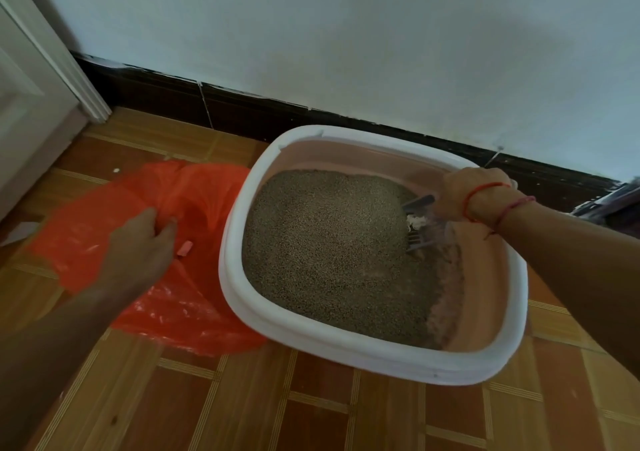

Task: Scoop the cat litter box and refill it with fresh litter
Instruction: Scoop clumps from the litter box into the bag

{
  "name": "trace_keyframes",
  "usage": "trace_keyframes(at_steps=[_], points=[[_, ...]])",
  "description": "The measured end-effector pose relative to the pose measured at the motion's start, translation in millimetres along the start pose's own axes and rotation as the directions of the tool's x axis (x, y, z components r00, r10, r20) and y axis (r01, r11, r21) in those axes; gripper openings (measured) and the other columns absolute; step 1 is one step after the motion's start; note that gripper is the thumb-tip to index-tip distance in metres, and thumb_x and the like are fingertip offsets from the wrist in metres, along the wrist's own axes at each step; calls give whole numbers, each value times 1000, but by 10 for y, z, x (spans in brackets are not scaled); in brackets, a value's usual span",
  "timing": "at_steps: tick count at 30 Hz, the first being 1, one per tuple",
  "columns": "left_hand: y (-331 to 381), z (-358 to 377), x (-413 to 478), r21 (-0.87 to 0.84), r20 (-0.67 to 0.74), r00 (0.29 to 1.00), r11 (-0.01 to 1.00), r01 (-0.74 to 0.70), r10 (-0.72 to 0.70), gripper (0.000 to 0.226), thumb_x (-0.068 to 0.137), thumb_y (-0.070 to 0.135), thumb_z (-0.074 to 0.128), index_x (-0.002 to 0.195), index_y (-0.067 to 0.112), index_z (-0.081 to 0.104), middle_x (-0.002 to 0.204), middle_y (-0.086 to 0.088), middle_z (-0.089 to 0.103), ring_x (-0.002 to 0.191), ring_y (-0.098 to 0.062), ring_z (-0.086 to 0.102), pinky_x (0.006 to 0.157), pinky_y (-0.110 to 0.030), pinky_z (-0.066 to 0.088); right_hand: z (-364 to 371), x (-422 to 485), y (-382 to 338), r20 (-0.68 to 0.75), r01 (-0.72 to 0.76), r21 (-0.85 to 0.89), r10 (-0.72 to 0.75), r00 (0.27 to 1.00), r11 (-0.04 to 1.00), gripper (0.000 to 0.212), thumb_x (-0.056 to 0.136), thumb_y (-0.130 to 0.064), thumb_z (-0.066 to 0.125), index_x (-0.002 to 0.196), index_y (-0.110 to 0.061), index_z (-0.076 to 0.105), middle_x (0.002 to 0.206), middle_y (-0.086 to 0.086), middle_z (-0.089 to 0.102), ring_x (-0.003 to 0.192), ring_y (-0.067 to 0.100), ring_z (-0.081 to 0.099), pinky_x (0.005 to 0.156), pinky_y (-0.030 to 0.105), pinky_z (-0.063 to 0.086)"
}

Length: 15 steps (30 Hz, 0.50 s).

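Note:
A litter box with a white rim (311,339) and pink inner walls sits on the floor by the wall, filled with grey-brown litter (329,253). My right hand (467,196) grips the handle of a grey slotted scoop (420,223) at the box's right side; the scoop's blade is in the litter and holds a whitish clump. My left hand (145,242) pinches the edge of an orange plastic bag (194,201) that lies spread on the floor left of the box.
The brown tiled floor (311,412) runs to a dark skirting board (242,111) under a pale wall. A white door frame (52,79) stands at the far left. A dark object (613,204) lies at the right edge behind my right arm.

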<state>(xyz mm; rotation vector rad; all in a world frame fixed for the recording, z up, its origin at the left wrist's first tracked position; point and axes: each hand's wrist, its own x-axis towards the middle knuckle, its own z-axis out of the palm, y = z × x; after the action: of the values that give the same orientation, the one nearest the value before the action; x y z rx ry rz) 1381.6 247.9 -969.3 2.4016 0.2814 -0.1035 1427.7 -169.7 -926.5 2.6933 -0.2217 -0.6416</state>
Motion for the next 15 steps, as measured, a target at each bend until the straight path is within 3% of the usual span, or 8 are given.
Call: trace_keyframes(at_steps=[3, 7, 11, 13, 15], points=[[-29, 35, 24, 5, -8, 1000, 1000, -4, 4, 30, 104, 23, 43, 81, 7, 53, 70, -14, 58, 55, -28, 51, 51, -30, 37, 38, 56, -87, 12, 19, 74, -20, 1000, 997, 26, 86, -45, 52, 82, -19, 52, 68, -4, 53, 75, 20, 60, 72, 33, 51], [-22, 87, 25, 27, -15, 1000, 1000, 7, -6, 31, 103, 23, 43, 77, 9, 52, 67, -10, 57, 56, -24, 52, 50, -30, 32, 193, 125, -197, 62, 2, 257, -19, 998, 967, 29, 85, -41, 57, 84, -13, 64, 72, 2, 63, 71, 20, 62, 74, 36, 56], [-27, 129, 24, 16, -8, 1000, 1000, 14, -13, 29, 103, 23, 43, 80, 8, 54, 67, -7, 56, 55, -20, 50, 50, -27, 30, 357, 132, -286, 70, -6, 433, -27, 997, 901, 20, 84, -33, 60, 94, -17, 54, 76, 4, 62, 71, 19, 59, 67, 34, 54], [-61, 147, 42, 14, -6, 1000, 1000, 18, -18, 29, 103, 24, 43, 85, 6, 56, 71, -9, 59, 58, -20, 52, 51, -27, 32, 394, 127, -354, 78, -23, 476, -16, 997, 879, 24, 85, -33, 59, 80, -9, 60, 74, 6, 62, 67, 19, 57, 62, 31, 51], [-82, 155, 55, 9, -4, 1000, 1000, 14, -14, 30, 103, 26, 43, 88, 4, 58, 75, -13, 62, 60, -23, 54, 52, -29, 34, 419, 111, -426, 71, -32, 487, -3, 997, 873, 30, 85, -37, 56, 73, -10, 63, 74, 8, 65, 70, 22, 60, 69, 35, 57]])
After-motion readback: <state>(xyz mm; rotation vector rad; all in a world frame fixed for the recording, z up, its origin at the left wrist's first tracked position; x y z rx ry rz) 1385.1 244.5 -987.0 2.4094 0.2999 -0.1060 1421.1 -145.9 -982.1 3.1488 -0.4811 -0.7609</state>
